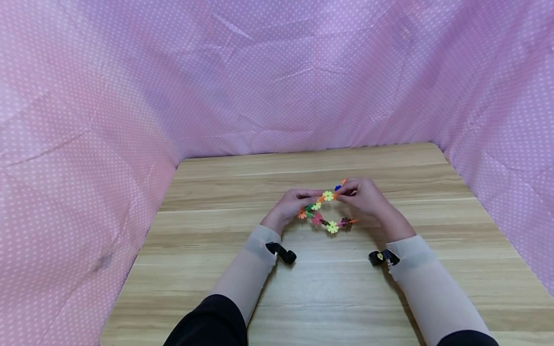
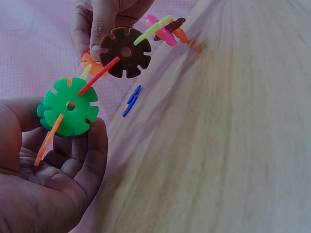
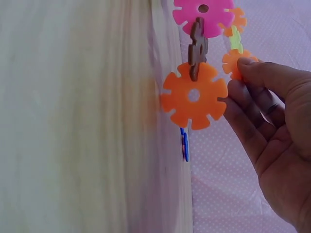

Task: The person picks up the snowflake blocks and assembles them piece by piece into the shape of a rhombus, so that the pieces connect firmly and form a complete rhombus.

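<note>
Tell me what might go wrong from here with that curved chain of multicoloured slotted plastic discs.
The chain could pop apart if the left hand or right hand twists it, since its pieces seem joined only at notches. The round, orange, notched end disc is unheld and might sag. The small blue plastic pieces, lying apart from the chain, might get knocked.

Curtained nook (image 1: pixel 108 110): wd. tbl (image 1: pixel 329 288), pink dotted cloth (image 1: pixel 277 77)

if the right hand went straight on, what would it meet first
Likely the yellow disc just past its fingertips, part of the chain the right hand pinches; the left hand seems next, though depth is unclear.
</note>
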Action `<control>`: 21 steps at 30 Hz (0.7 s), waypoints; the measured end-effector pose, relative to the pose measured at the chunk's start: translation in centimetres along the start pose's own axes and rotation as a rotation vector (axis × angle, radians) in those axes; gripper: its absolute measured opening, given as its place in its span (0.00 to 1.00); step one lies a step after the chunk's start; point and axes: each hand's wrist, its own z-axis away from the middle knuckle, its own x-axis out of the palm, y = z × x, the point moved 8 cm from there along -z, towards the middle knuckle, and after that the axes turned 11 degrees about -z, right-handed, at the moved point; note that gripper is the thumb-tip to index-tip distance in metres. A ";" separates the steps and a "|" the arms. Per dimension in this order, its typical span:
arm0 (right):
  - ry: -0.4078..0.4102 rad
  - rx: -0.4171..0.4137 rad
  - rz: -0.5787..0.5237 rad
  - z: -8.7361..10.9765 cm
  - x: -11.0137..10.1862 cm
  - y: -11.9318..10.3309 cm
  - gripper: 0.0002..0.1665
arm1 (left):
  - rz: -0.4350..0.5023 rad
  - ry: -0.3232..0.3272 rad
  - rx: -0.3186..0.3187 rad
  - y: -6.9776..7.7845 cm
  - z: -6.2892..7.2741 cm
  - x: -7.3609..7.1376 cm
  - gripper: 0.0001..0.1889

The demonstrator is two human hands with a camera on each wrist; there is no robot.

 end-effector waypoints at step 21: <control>-0.056 0.105 0.105 0.2 0.1 0.8 0.16 | 0.005 -0.006 -0.007 -0.3 0.0 0.0 0.15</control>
